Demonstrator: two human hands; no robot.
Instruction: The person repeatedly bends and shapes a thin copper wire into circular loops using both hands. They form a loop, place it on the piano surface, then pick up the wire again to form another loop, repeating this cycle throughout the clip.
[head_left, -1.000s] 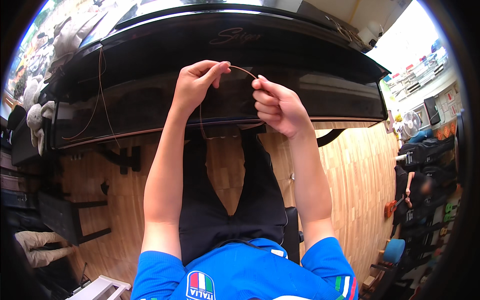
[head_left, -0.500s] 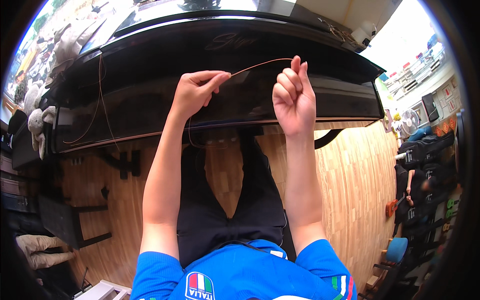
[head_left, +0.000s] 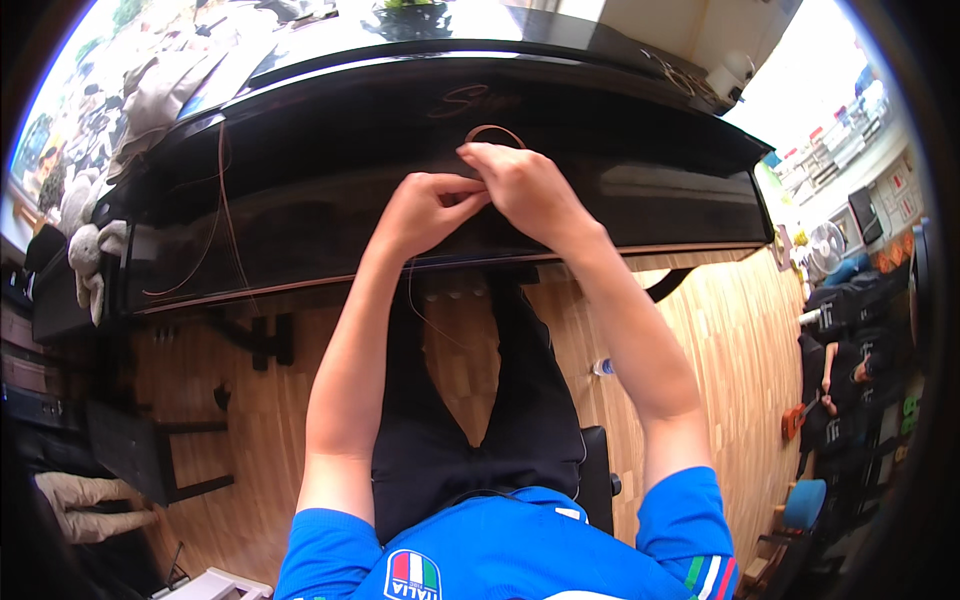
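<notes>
Over the black piano's front (head_left: pixel 330 180), both my hands meet on a thin copper-coloured wire (head_left: pixel 497 127). Its upper part bends into a small loop above my right hand (head_left: pixel 530 190). My left hand (head_left: pixel 425 212) pinches the wire between thumb and fingers, just left of the right one. The right hand is closed too, fingertips together by the left hand's; its grip is partly hidden behind its back. From under my left hand a thin tail of wire hangs down in front of my legs.
More thin copper-coloured strands (head_left: pixel 225 200) hang over the piano's left part. Beside them sits a grey plush rabbit (head_left: pixel 92 250). A black bench (head_left: pixel 130 445) stands at left on the wooden floor; a bottle (head_left: pixel 603 367) is near my right forearm. At far right, a person holds a small orange guitar (head_left: pixel 793 421).
My right hand has come left and turned over to meet my left hand. The wire, stretched between them before, now curls into a loop. My left hand has shifted slightly right and down.
</notes>
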